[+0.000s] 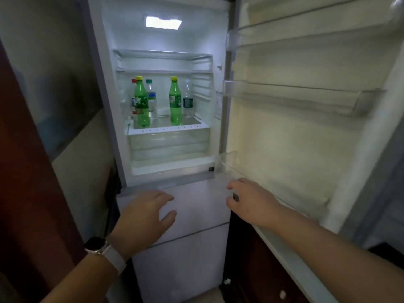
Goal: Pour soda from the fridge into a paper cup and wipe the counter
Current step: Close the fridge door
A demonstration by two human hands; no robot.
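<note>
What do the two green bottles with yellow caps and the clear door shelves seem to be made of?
Green bottles with yellow caps: probably glossy translucent plastic, since light glows through them. Clear door shelves: likely rigid transparent plastic, slightly cloudy, as the door lining shows through.

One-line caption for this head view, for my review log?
Fridge door open, both hands empty: left hand and right hand below the shelf holding two green soda bottles among other bottles.

I saw three clear bottles on the shelf: one with a red cap (133,99) at the far left, one with a teal cap (151,99) beside it, one with a dark label (188,101) at the right. A watch (96,244) showed low left. A dark red panel (26,171) stood at the left edge.
</note>
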